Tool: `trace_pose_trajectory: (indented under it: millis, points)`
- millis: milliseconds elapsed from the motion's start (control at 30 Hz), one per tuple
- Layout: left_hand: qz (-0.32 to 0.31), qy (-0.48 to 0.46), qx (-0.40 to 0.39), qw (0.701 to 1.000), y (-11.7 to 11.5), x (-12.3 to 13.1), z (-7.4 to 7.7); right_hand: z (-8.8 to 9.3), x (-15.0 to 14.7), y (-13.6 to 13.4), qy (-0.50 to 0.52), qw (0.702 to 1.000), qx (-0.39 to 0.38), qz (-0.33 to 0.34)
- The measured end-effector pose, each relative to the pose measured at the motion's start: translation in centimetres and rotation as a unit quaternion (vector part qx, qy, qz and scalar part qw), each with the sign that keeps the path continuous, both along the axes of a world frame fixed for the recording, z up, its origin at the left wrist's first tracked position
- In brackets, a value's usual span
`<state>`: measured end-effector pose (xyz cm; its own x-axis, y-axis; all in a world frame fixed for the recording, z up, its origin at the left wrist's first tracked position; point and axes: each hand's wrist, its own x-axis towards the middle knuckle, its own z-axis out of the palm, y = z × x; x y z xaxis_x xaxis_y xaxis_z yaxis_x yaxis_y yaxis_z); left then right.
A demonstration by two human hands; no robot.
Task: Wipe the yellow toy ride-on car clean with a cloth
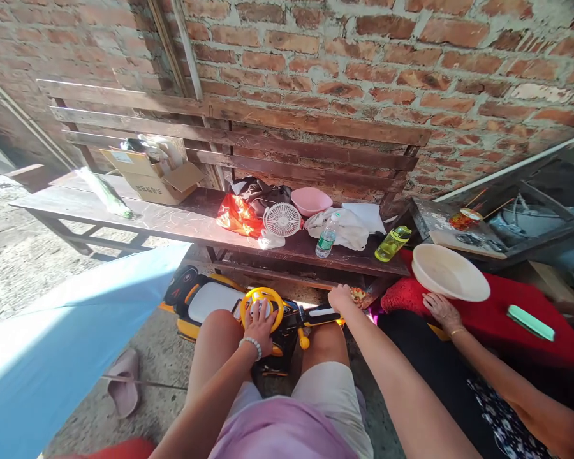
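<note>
A yellow and black ride-on toy car (213, 301) stands across my knees' front, below the bench. My left hand (259, 326), wearing a beaded bracelet, lies with fingers spread over the middle of its yellow steering wheel (280, 308). Below and right of the wheel is a lever with a yellow knob (304, 343). At the right end of the toy, my right hand (340, 298) is closed; whatever its fingers hold is hidden. Just beyond that hand shows a small patterned orange and yellow thing (358, 295), too small to name.
A wooden bench (172, 220) carries a cardboard box (148, 178), fan (282, 220), pink basin (312, 201), water bottle (327, 237) and green bottle (393, 244). At right, another person's hand (444, 312) touches a cream bowl (452, 274). Left are blue fabric (90, 325) and a slipper (123, 386).
</note>
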<state>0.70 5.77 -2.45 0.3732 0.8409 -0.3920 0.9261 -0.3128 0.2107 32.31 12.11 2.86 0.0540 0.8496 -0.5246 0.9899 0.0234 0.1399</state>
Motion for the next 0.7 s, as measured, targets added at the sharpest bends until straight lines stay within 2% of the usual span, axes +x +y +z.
trace_pose_trajectory:
  millis: [167,367,600,700]
  points:
    - [0.005,-0.009,-0.004,1.0,-0.2,0.1,-0.3,-0.2,-2.3,0.9,0.003,0.998,-0.044,0.038]
    - [0.004,-0.005,-0.005,1.0,-0.3,0.2,-0.3,0.0,-5.3,1.0,0.062,0.995,-0.062,0.053]
    - [0.004,0.0,-0.008,1.0,-0.2,0.3,0.0,2.2,-4.4,0.4,0.158,0.987,-0.021,0.033]
    - [-0.001,-0.004,-0.006,1.0,-0.1,0.3,0.0,2.6,-4.2,-0.5,0.187,0.982,0.002,0.025]
